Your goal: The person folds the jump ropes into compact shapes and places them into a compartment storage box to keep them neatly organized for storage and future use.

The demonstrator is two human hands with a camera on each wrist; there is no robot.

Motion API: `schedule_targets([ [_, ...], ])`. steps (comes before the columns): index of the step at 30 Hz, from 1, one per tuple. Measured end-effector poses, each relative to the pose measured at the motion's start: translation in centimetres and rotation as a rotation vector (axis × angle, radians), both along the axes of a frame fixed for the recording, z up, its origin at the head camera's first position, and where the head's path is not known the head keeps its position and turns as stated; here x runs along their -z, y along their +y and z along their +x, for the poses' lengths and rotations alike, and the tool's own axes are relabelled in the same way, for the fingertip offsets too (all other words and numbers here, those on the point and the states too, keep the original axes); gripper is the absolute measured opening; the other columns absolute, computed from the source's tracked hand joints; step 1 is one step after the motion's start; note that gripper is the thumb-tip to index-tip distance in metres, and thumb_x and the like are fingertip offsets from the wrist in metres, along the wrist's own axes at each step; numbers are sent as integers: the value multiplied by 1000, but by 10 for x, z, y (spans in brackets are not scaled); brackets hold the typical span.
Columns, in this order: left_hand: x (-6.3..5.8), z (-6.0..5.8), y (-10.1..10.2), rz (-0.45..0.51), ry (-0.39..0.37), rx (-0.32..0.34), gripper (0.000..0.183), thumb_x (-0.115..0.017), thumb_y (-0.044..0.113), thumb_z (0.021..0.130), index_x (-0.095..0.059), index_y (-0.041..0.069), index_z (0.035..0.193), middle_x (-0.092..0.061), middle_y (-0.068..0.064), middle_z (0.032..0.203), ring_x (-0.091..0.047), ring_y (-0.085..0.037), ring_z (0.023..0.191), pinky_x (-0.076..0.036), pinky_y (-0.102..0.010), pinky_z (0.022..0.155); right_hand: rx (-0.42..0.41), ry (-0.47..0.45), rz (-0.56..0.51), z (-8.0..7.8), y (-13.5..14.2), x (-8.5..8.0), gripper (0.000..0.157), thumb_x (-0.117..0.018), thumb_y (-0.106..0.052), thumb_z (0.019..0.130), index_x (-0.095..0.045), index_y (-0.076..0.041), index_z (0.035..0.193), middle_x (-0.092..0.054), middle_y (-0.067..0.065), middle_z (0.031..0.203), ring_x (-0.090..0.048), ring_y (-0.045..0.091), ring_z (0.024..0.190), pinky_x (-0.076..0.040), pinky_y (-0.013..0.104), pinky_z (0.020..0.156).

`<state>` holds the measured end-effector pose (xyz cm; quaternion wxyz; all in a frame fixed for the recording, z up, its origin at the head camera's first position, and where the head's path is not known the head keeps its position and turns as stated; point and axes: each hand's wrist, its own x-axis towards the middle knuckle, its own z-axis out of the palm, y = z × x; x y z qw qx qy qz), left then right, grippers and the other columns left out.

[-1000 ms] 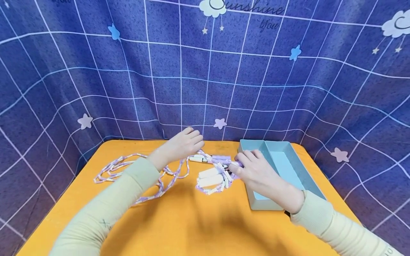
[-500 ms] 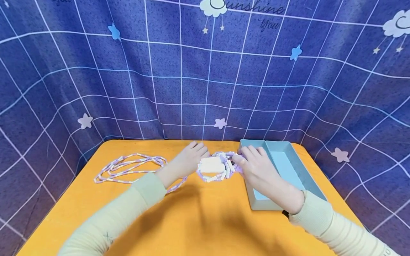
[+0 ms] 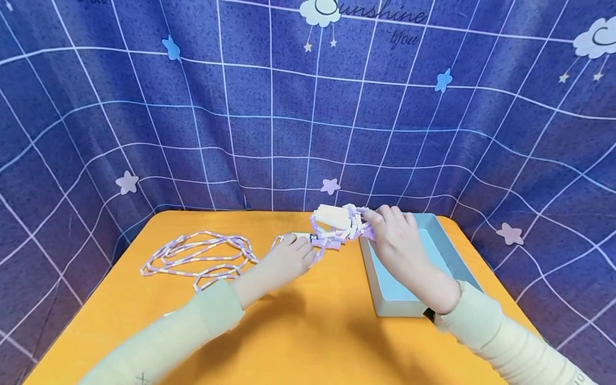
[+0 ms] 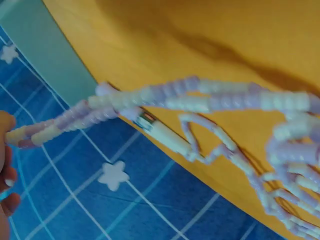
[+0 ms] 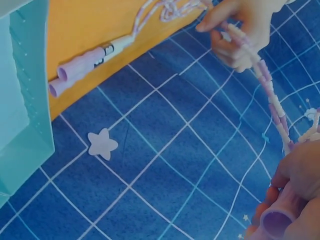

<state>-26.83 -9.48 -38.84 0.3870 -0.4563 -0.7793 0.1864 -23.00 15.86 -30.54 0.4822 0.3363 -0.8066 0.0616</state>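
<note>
My right hand [image 3: 398,238] grips a bundled beaded jump rope [image 3: 334,216], its white handle ends pointing left, just above the tray's left edge. In the right wrist view a hollow purple handle [image 5: 277,220] sticks out of the fingers. My left hand [image 3: 286,262] pinches a strand of the purple and white beads [image 5: 262,75] that runs up to the bundle. A second beaded jump rope [image 3: 180,259] lies loosely looped on the table, its handles [image 5: 85,65] side by side near the back edge. The left wrist view shows a doubled beaded strand [image 4: 170,97] stretched across.
A blue-grey tray [image 3: 377,283] with a divider stands at the table's right. The orange table [image 3: 308,331] ends at a hanging blue curtain [image 3: 269,128] with a grid and star pattern.
The right hand has raised the bundled rope and moved it slightly right. The left hand has drawn back toward the front, bringing the handles on the table into sight.
</note>
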Motion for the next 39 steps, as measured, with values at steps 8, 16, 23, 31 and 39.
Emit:
schedule_targets([
  [8, -11, 31, 15, -25, -14, -26, 22, -40, 12, 91, -63, 15, 93, -59, 1, 86, -50, -19, 84, -34, -31, 70, 93, 9, -39, -6, -3, 3, 40, -67, -1, 77, -46, -6, 111, -44, 12, 74, -44, 31, 64, -29, 40, 56],
  [16, -23, 57, 21, -44, 3, -6, 25, -32, 13, 92, -57, 14, 89, -53, 0, 83, -45, -18, 77, -32, -30, 66, 204, -21, -40, -15, -6, 10, 27, -57, -6, 86, -49, -8, 111, -45, 13, 73, -43, 32, 63, -29, 41, 55],
  [23, -38, 70, 26, 21, 59, 89, 30, -31, 18, 97, -56, 13, 82, -51, 1, 75, -43, -18, 71, -30, -29, 64, 272, -32, 4, -19, -6, 18, 20, -44, -12, 93, -50, -11, 111, -44, 14, 73, -44, 33, 64, -31, 44, 54],
  [31, -63, 83, 29, 39, 144, 142, 33, -29, 17, 99, -55, 12, 80, -49, 1, 73, -44, -16, 69, -31, -28, 64, 303, 5, 63, -21, -5, 23, 24, -38, -9, 95, -54, -14, 111, -42, 11, 71, -40, 30, 62, -31, 42, 54],
  [39, -93, 88, 32, 48, 194, 157, 27, -33, 10, 95, -59, 9, 89, -60, -1, 87, -52, -18, 79, -41, -31, 76, 230, 179, 94, -23, -9, 28, 18, -40, -7, 91, -52, -18, 100, -39, 10, 67, -37, 28, 58, -28, 38, 51],
])
